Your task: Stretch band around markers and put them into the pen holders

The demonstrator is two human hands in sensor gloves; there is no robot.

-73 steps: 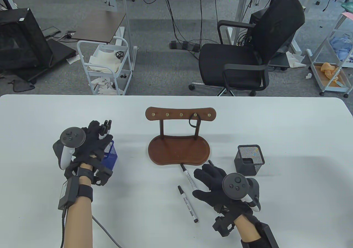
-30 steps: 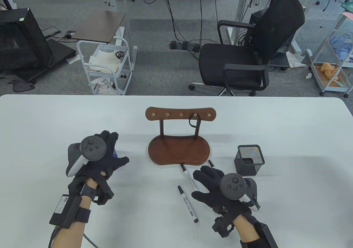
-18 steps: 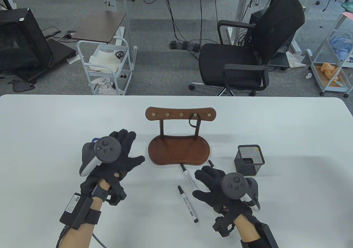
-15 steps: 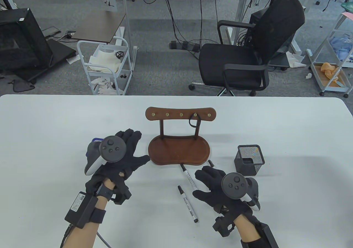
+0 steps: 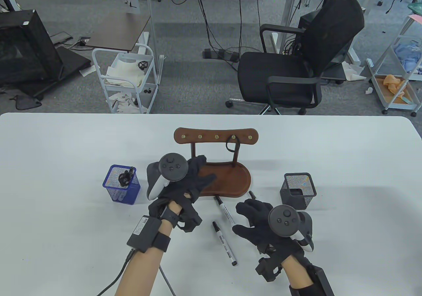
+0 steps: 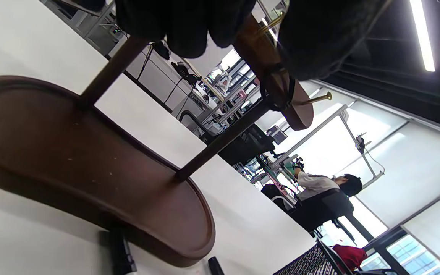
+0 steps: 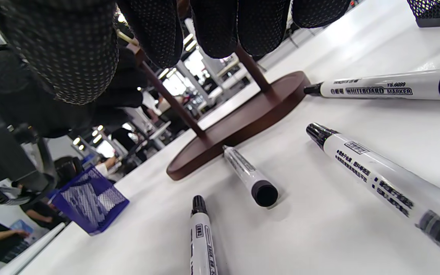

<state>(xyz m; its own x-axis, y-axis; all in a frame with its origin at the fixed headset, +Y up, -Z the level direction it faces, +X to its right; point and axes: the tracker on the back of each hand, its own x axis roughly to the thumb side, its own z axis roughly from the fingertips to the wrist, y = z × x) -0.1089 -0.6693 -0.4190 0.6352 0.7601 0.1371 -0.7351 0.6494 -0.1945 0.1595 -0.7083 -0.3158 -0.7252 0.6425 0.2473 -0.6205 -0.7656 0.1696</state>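
- Left hand (image 5: 189, 180) over the near-left part of the wooden hook stand (image 5: 216, 137), fingers relaxed and spread, gripping nothing; empty.
- Right hand (image 5: 257, 220) low over the desk (image 5: 346, 151) near the loose markers, fingers loosely curled, nothing pinched.
- Black elastic band (image 5: 232, 145) hanging on the fourth brass peg of the stand's top rail, up and to the right of the left hand's fingertips (in the left wrist view, just past the gloved fingers).
- Left hand clearly the nearer one to the band; right hand farther off, down among the markers.
- Nearest whiteboard marker (image 5: 225, 243) flat on the desk between the two wrists, long axis running from upper left to lower right, cap end away from the person.
- Second marker (image 5: 226, 210) just beyond it, roughly parallel, its far tip touching or almost touching the stand's base; a further one (image 5: 252, 195) mostly hidden behind the right hand.
- Blue mesh pen holder (image 5: 121, 184) left of the left hand, already holding a banded bundle of markers (image 5: 126, 177).
- Black mesh pen holder (image 5: 298, 190) just right of the right hand, seemingly without markers.
- Likely next: band off the peg by the left hand, markers gathered by the right.
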